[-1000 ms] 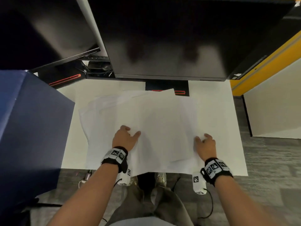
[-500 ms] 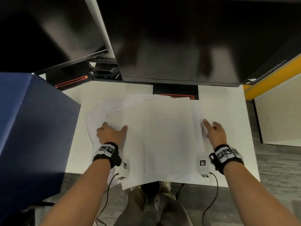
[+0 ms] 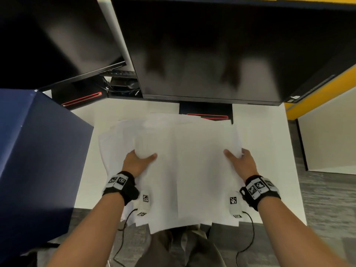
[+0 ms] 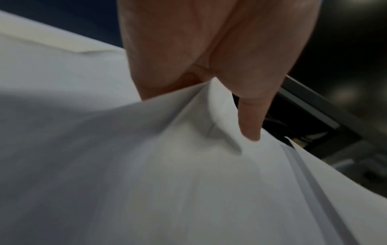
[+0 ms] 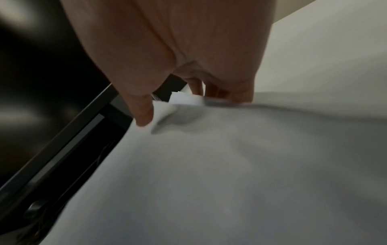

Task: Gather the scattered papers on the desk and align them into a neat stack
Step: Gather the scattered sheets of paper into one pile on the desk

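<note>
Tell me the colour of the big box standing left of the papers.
Dark navy blue box, plain; clearest in the head view.

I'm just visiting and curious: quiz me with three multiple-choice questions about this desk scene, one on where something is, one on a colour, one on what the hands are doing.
1. Where does the big dark monitor stand relative to the papers?
A. behind them, at the desk's far side
B. on the floor
C. under them

2. What colour is the panel to the left of the desk?
A. red
B. dark blue
C. green

3. What are the left hand and right hand doing?
A. hanging idle
B. typing
C. gripping the papers at both sides

Answers:
1 A, the head view shows it beyond the sheets.
2 B, it is plainly navy.
3 C, both wrist views show thumbs pinching paper.
</note>
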A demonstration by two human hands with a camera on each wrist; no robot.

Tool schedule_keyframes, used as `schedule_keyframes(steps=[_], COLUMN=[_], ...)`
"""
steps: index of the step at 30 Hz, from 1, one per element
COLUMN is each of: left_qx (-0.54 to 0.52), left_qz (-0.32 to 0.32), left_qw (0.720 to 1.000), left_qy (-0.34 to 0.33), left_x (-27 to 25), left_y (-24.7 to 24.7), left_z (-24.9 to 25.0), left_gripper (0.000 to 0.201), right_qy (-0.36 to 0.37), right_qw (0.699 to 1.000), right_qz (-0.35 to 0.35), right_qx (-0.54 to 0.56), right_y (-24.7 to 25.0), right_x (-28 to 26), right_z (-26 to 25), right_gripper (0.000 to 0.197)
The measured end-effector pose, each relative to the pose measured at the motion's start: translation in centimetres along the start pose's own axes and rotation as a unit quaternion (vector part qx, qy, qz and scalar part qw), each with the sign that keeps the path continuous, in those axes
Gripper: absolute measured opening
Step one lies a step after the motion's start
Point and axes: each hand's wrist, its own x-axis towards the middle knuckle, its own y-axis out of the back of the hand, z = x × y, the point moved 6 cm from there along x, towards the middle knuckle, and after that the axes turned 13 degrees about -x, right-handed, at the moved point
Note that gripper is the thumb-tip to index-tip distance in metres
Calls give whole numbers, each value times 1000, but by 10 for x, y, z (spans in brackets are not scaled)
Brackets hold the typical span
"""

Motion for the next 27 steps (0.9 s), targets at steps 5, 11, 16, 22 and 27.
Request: schedule_keyframes(steps=[5, 11, 16, 22, 27], left_qx=[46, 33, -103, 7, 14], left_qz=[33, 121, 138, 36, -45], left_qw=[993, 966, 958, 985, 996], left_qy=[-102, -225, -231, -167, -82], left_x=[-26, -85, -111, -71, -19], left_y=[14, 88, 152, 73, -24], left_z=[34, 119, 151, 137, 64], left_gripper=[41, 32, 33, 26, 41], right_qy=[6, -10, 0, 9, -50], right_qw=[999, 999, 997, 997, 998], right_qz=[9, 12, 9, 1, 34], right_qx=[-34, -48, -73, -78, 35], right_y=[-9, -13, -12, -17, -9], right_x=[-12, -14, -14, -14, -5], right_z=[11, 11, 7, -1, 27], right_gripper=[52, 47, 45, 42, 48])
